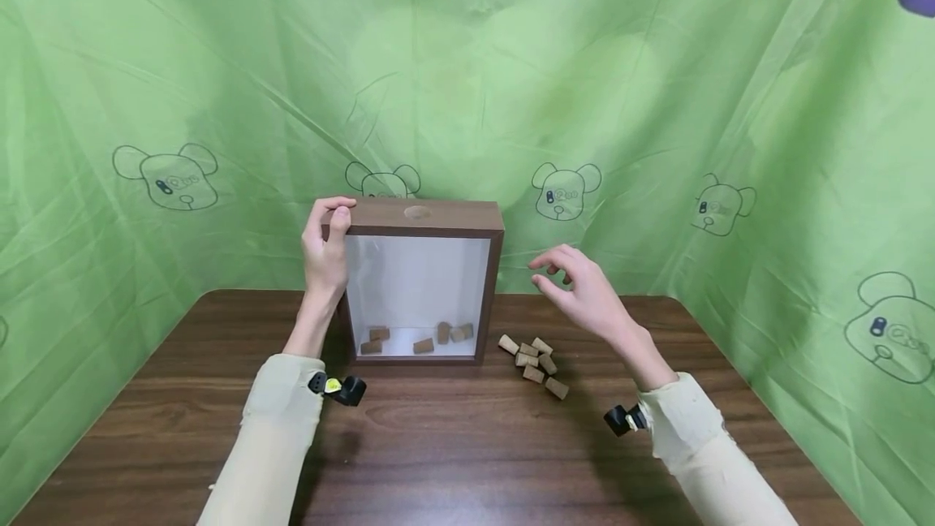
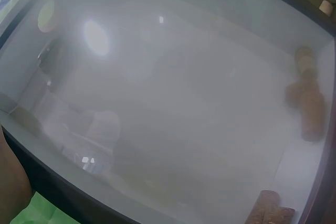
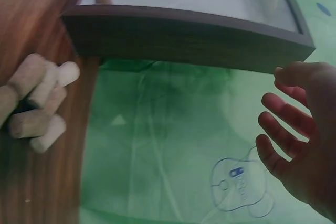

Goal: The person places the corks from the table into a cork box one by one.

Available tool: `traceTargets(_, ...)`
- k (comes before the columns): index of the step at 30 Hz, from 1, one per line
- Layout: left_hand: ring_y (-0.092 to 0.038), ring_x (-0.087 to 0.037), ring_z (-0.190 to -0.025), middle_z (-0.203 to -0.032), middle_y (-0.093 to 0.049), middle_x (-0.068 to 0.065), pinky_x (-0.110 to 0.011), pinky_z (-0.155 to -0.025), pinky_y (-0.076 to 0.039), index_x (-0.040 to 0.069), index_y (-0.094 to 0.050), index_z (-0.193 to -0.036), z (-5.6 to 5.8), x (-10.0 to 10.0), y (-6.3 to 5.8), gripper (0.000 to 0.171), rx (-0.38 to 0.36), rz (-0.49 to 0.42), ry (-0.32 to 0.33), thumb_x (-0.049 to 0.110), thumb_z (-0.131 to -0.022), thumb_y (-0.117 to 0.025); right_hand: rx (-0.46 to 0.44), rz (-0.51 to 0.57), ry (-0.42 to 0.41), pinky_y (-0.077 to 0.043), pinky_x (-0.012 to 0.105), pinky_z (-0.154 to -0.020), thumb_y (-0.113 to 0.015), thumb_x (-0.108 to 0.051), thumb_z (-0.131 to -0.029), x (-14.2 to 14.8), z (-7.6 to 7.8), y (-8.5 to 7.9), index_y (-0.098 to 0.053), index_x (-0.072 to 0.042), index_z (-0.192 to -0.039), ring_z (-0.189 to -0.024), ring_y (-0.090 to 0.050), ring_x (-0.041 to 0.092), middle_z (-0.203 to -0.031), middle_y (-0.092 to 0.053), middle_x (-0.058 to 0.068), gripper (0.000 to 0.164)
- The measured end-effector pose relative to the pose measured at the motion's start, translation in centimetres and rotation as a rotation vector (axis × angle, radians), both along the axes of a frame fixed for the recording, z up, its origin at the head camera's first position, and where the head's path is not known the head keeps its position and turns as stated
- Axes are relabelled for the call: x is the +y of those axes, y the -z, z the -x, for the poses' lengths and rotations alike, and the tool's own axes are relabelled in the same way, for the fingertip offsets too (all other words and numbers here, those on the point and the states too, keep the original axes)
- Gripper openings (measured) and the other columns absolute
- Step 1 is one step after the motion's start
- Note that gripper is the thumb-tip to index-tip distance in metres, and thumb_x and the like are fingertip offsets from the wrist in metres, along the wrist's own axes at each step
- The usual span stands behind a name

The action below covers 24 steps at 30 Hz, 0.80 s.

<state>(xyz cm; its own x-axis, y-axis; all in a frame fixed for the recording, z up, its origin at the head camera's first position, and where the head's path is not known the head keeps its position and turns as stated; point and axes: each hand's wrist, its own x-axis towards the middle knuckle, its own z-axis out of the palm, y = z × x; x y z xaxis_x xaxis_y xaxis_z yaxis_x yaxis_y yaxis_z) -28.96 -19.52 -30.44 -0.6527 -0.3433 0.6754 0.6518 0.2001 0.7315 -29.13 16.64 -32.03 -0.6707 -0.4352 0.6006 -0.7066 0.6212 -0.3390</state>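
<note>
A brown wooden shadow box with a clear front stands upright on the table. Several corks lie on its white floor inside, and a round, lighter spot shows on its top edge. My left hand grips the box at its upper left corner, thumb on the front side and fingers over the top. To the right of the box, my right hand hangs in the air with its fingers loosely bent and nothing in them. Below it, a pile of loose corks lies on the table beside the box.
The dark wood-grain table has rounded far corners. A green curtain with bear-face drawings hangs behind it and along both sides, close behind the box. Light reflects off the clear front in the left wrist view.
</note>
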Motion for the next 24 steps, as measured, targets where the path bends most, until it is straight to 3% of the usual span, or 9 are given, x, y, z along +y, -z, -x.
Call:
traceTargets(7,-0.048,-0.004,-0.093,-0.092,-0.055,0.013,-0.028,-0.091,-0.033,-0.007,-0.061,-0.116,0.0,0.0,-0.1,0.042,0.012,-0.004,-0.005,0.028,-0.096,-0.05,-0.083,-0.019,0.017,-0.051,0.029,-0.07,-0.069,-0.017,-0.091,0.9,0.8,2.5,-0.07,-0.016,-0.107,-0.09,-0.059,0.015,-0.106,-0.067,0.0,0.016)
traceTargets(15,-0.05,-0.004,-0.099,-0.097,-0.057,0.014,-0.029,-0.095,-0.032,-0.006,-0.061,-0.117,-0.1,0.0,0.1,0.042,0.002,0.008,0.003,0.029,-0.096,-0.05,-0.18,-0.05,0.011,-0.054,0.034,-0.072,-0.069,-0.016,-0.091,1.9,1.3,5.7,-0.07,-0.016,-0.106,-0.083,-0.059,0.009,-0.1,-0.066,-0.003,0.015)
traceTargets(24,-0.051,-0.003,-0.103,-0.111,-0.062,-0.005,-0.03,-0.099,-0.032,-0.001,-0.063,-0.113,0.1,0.0,0.1,0.037,0.027,0.009,-0.009,0.028,-0.095,-0.051,-0.298,-0.081,-0.012,-0.053,0.036,-0.075,-0.071,-0.013,-0.089,3.0,2.0,8.9,-0.069,-0.016,-0.105,-0.083,-0.061,0.01,-0.096,-0.067,-0.004,0.016)
